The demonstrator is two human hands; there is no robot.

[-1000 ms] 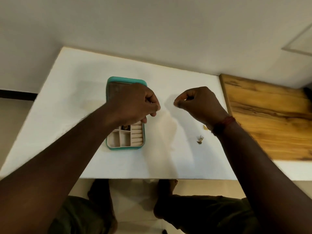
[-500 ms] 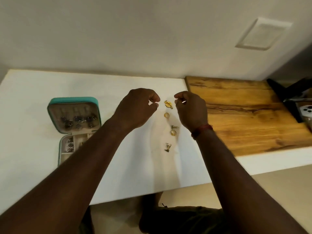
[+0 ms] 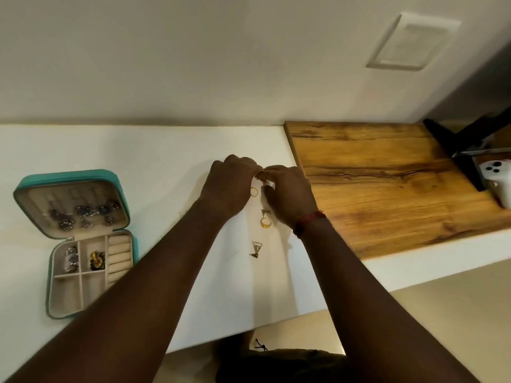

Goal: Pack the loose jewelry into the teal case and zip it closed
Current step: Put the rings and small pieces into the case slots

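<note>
The teal case [image 3: 66,176] lies open near the worktop's [image 3: 166,150] left edge, with some pieces already in its lid and tray. Mid-worktop, loose jewelry runs in a line toward the near edge — a gold ring [image 3: 253,191], a second ring [image 3: 265,223], a triangular pendant [image 3: 256,248]. At the far end the left hand [image 3: 229,189] and right hand [image 3: 290,197] meet, fingers curled, pinching a small gold piece [image 3: 257,176].

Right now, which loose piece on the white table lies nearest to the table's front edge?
The triangular pendant. It ends the row, nearer that edge than the thin gold ring and the thick gold ring.
</note>
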